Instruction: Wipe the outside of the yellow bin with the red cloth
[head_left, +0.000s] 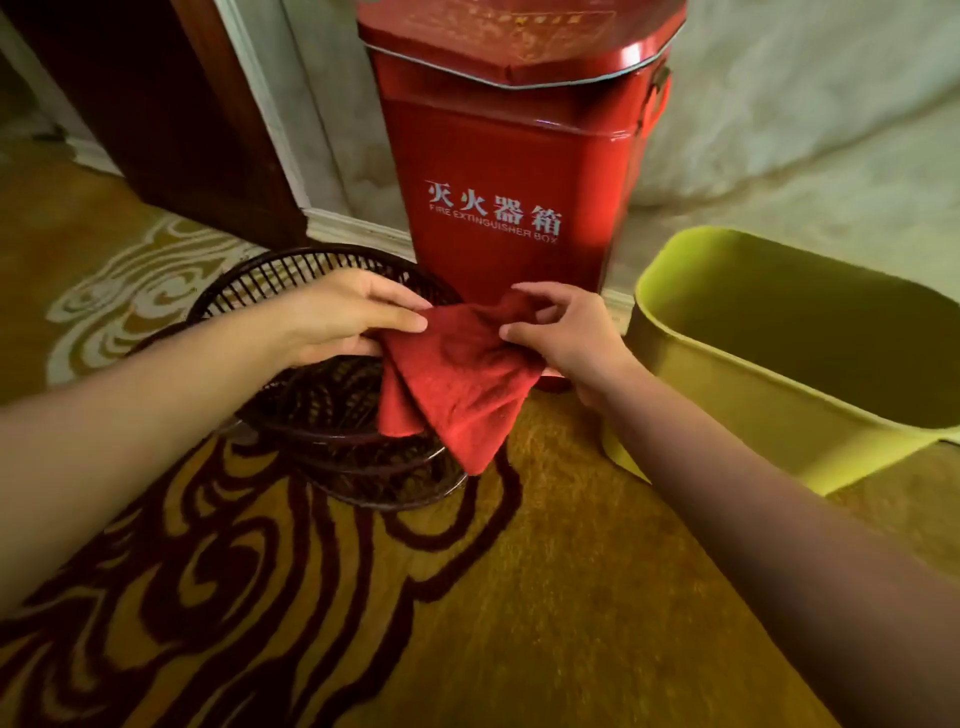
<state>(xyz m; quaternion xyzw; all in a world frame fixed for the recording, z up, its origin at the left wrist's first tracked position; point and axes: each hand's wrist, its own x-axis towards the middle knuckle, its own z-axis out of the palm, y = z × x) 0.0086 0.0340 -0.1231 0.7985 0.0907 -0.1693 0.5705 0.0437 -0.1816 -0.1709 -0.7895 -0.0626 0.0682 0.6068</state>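
Note:
A red cloth hangs folded between both hands, above the floor in the middle of the view. My left hand pinches its left top corner. My right hand pinches its right top edge. The yellow bin, an open oblong plastic tub, stands on the carpet to the right, just beyond my right forearm. Neither hand nor the cloth touches the bin.
A dark wicker basket stands on the floor under my left hand. A red fire extinguisher box rises straight ahead against the pale wall. A dark wooden door is at the back left. Patterned gold carpet covers the floor.

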